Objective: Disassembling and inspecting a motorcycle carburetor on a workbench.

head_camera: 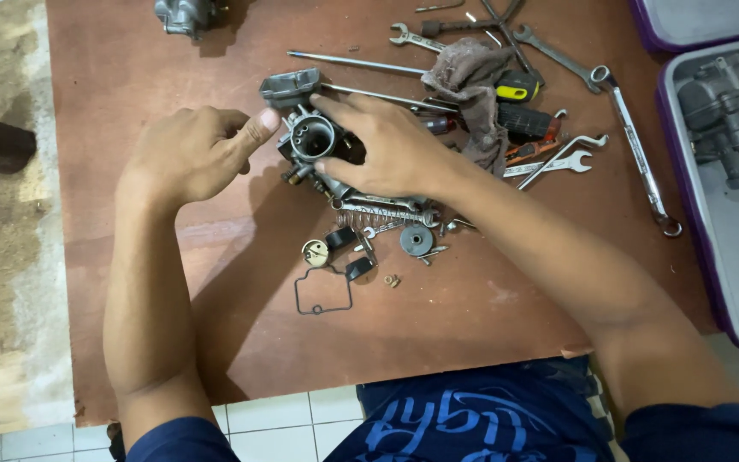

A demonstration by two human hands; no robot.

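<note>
Head view: a person sits at a brown table and holds a small metal engine part with both hands.
Engine part: it sits near the middle of the table, between the two hands, its round hole facing up.
Left hand: fingers curled in, thumb tip pressed on the part's left side.
Right hand: fingers spread and bent around the part's right side, gripping it.
Nearer hand: both touch it; the right covers more.
Long way: the part runs from up-left to down-right.
Close by: a spring, a thin black ring, a rag, wrenches.
Right edge: a grey tray.
</note>
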